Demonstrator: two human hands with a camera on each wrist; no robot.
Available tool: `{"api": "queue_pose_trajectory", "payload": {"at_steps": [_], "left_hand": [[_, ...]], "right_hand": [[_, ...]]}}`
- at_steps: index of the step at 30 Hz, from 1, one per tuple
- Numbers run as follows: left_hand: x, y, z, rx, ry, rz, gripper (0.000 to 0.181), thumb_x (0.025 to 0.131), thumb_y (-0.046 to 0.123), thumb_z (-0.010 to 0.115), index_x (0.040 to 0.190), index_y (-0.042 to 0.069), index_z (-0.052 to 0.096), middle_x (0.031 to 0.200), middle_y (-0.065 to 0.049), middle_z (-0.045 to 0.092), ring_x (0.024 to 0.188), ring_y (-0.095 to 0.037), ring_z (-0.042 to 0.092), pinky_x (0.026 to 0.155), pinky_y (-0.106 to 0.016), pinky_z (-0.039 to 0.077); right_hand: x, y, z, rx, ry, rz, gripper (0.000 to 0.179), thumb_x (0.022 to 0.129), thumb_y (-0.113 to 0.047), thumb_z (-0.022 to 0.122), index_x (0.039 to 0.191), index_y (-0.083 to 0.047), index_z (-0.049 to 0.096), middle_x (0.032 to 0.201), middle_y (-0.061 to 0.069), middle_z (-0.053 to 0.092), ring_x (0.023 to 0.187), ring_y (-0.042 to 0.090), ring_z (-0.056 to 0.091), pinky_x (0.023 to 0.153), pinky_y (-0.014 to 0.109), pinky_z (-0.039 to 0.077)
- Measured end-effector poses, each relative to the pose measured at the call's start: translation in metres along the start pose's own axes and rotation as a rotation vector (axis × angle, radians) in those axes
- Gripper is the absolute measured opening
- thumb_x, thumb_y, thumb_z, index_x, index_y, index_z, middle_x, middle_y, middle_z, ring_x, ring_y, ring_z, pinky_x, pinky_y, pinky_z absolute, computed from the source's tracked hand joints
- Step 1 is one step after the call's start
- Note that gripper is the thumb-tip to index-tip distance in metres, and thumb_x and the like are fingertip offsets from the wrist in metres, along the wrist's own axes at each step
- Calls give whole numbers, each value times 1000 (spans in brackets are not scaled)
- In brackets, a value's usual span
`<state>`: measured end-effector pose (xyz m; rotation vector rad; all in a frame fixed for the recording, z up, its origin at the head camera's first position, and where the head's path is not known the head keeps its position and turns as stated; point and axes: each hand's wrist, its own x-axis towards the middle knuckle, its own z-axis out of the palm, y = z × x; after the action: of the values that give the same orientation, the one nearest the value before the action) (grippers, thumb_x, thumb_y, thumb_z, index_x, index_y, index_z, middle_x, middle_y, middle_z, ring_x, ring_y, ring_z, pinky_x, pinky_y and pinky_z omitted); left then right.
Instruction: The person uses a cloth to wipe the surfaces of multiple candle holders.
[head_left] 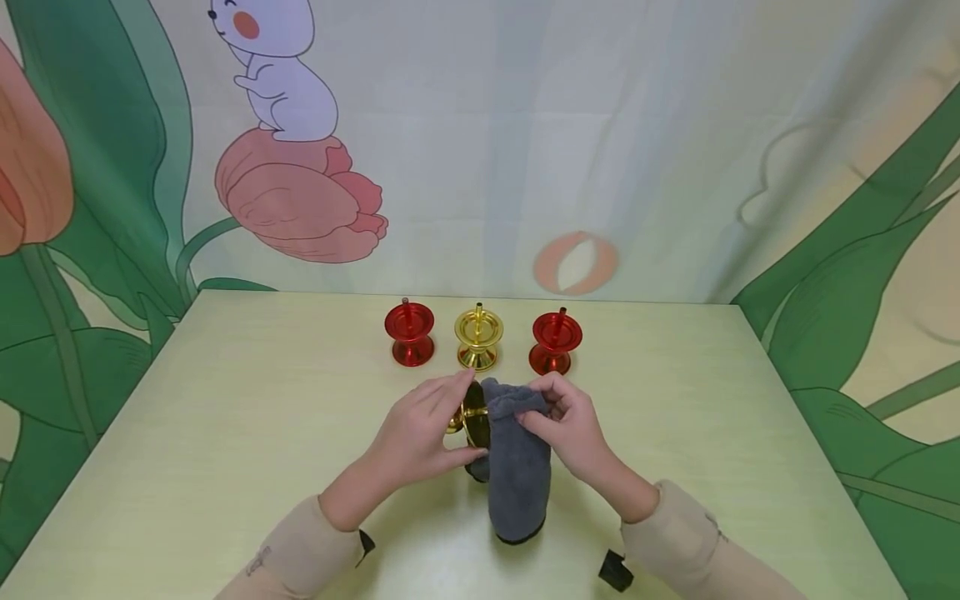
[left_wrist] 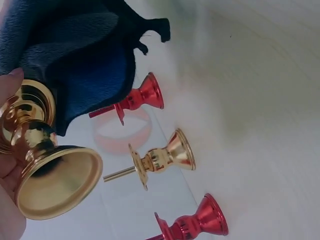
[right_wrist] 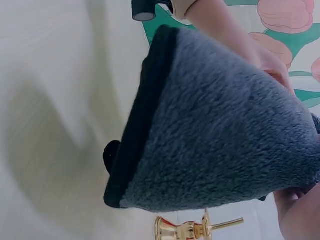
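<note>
My left hand (head_left: pixel 420 437) holds a gold candlestick (head_left: pixel 476 423) tipped on its side, its dish facing a grey fleece cloth (head_left: pixel 519 479). In the left wrist view the hollow base of this candlestick (left_wrist: pixel 60 185) faces the camera. Between its thumb and fingers, my right hand (head_left: pixel 573 425) pinches the upper edge of the cloth, which hangs down with a dark border along its lower edge. The cloth is against or very near the dish and hides part of it. The right wrist view is mostly filled by the fleece cloth (right_wrist: pixel 220 120).
Behind the hands, three candlesticks with upright spikes stand in a row on the pale table (head_left: pixel 262 417): a red one (head_left: pixel 411 327), a gold one (head_left: pixel 479 331) and another red one (head_left: pixel 557 335). A printed curtain (head_left: pixel 450 150) hangs behind the table.
</note>
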<state>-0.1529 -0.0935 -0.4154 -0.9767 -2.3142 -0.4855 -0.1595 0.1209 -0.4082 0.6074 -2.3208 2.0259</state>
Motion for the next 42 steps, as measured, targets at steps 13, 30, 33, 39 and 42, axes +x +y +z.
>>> {"api": "queue_pose_trajectory", "payload": {"at_steps": [13,30,33,39,42], "left_hand": [[4,6,-11,105,-23,21,87,58,47,76,125,-1,46,116,-9,60,99,-19,58,82,-27,49],[1,9,-5,116,68,74,79,54,43,77,118,2,54,108,-6,64,94,-18,60,77,-27,51],[-1,7,-4,142,63,111,79,54,45,77,117,2,55,107,-5,65,93,-17,60,79,-26,50],[-4,7,-5,145,24,128,80,52,46,78,116,3,56,107,-4,65,95,-15,60,84,-26,48],[-3,7,-4,145,22,123,80,52,46,78,116,3,56,107,-4,65,95,-15,60,84,-26,48]], "right_hand": [[7,-20,-7,-145,48,-138,27,76,2,63,103,1,59,92,1,64,82,7,59,73,21,50],[5,-20,2,-551,-289,-146,34,78,-18,66,111,-11,57,106,3,63,86,11,57,72,24,48],[5,-18,0,-603,-392,-181,34,79,-17,65,111,-11,57,104,2,63,83,9,56,71,23,48],[3,-13,2,-744,-440,-344,31,78,-13,66,107,-8,58,101,2,63,88,10,58,77,26,49],[2,-12,6,-788,-378,-408,27,76,-13,66,103,-8,60,98,2,65,87,11,60,76,27,50]]}}
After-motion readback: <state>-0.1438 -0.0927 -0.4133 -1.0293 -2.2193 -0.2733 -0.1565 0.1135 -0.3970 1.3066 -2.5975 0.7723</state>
